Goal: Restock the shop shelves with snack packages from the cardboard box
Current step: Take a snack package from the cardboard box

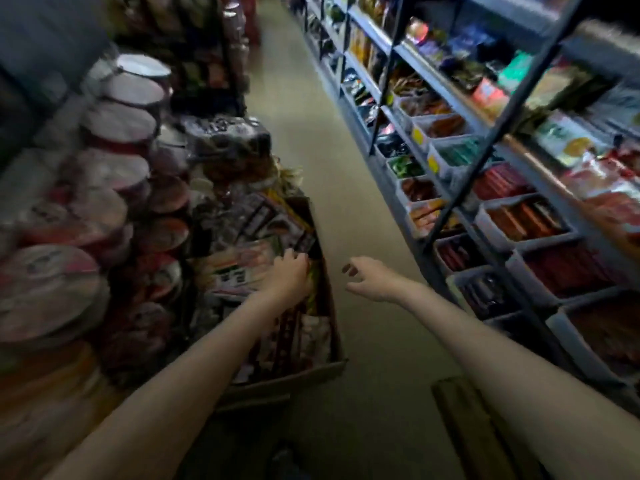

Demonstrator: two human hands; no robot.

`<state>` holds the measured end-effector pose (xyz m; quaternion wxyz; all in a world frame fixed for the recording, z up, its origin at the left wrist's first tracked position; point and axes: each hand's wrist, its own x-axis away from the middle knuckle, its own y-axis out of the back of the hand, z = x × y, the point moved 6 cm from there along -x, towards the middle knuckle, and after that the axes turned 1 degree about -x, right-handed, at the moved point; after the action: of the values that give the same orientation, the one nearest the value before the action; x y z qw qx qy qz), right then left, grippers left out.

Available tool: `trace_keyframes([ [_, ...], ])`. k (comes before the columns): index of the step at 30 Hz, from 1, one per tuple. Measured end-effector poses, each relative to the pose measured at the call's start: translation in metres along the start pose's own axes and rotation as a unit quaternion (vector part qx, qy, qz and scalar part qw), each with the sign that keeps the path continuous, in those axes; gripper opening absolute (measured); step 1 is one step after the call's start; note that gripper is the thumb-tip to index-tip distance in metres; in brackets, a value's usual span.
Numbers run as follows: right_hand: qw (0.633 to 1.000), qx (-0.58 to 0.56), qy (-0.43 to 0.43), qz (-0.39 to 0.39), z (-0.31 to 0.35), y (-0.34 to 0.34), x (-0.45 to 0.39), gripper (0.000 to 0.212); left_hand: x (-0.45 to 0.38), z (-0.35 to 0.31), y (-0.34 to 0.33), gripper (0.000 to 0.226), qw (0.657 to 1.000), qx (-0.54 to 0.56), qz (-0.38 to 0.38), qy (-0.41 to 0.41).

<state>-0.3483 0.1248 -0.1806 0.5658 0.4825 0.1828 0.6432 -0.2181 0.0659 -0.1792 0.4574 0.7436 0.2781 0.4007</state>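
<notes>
A cardboard box full of snack packages stands on the floor at the left of the aisle. My left hand reaches into the box, its fingers curled over the packages near the right wall; whether it grips one is unclear in the blur. My right hand hovers over the aisle floor just right of the box, fingers loosely curled and holding nothing. The shop shelves with white bins of red and orange snack packs run along the right side.
Stacks of round instant-noodle bowls fill the left side beside the box. A beige aisle floor runs ahead between the shelving. A brown cardboard piece lies on the floor at the lower right.
</notes>
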Motion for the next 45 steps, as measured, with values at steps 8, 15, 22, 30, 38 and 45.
trace_keyframes([
  [8,0.984,0.022,0.095,0.149,0.12,-0.118,-0.078,0.094,0.015,0.148,-0.004,0.062,0.962,-0.158,0.22,0.036],
  [15,0.982,0.004,0.064,0.176,0.111,-0.105,-0.076,0.102,-0.004,0.091,0.038,0.032,0.97,-0.093,0.199,-0.103],
  [22,0.991,-0.072,0.026,0.106,0.067,-0.01,0.001,0.055,0.004,-0.061,0.161,0.014,0.95,0.076,0.079,-0.293],
  [30,0.923,-0.225,-0.134,-0.28,-0.064,0.171,0.207,0.096,0.014,-0.192,0.173,0.06,0.931,0.173,0.012,-0.323],
  [38,0.676,-0.398,-0.149,-0.601,-0.175,0.196,0.464,0.042,0.133,-0.372,0.111,0.057,0.873,0.265,0.193,-0.36],
  [45,0.624,-0.376,-0.142,-0.671,-0.228,0.187,0.646,0.013,0.266,-0.536,0.061,0.026,0.762,0.329,0.308,-0.466],
])
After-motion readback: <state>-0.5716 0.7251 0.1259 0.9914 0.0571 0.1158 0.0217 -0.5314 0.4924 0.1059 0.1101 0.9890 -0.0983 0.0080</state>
